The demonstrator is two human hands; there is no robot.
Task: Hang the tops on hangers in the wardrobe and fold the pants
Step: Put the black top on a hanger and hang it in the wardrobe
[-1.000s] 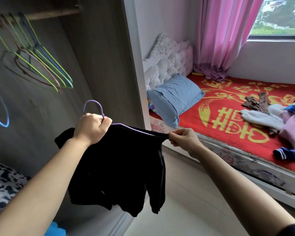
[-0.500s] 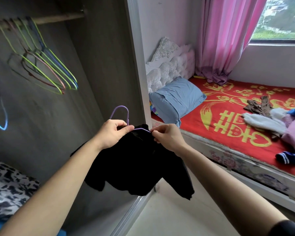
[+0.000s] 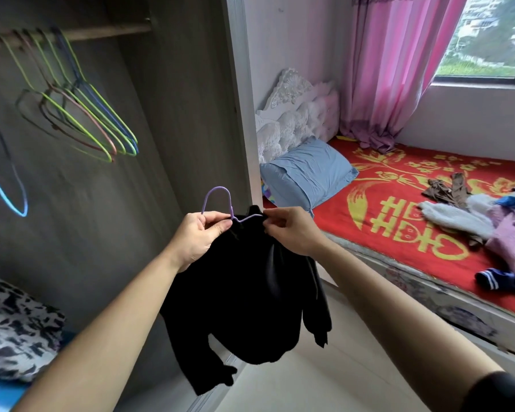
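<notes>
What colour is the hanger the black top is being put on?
Light purple. The hanger shows clearly in the head view, its hook above the black top.

Bed [image 3: 446, 310] on the right with red-and-gold cover carries a blue pillow [image 3: 306, 171] at its far-left head end, a heap of clothes [image 3: 488, 221] at right edge, striped blue sock [image 3: 492, 279] nearest; wardrobe rail [image 3: 72, 35] holds empty hangers [image 3: 84, 114].

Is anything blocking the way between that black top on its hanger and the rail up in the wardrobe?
Nothing visible blocks it. The black top on its purple hanger is held below the rail, with open space between. Empty hangers occupy the rail's left part; the stretch right of them is bare.
</notes>
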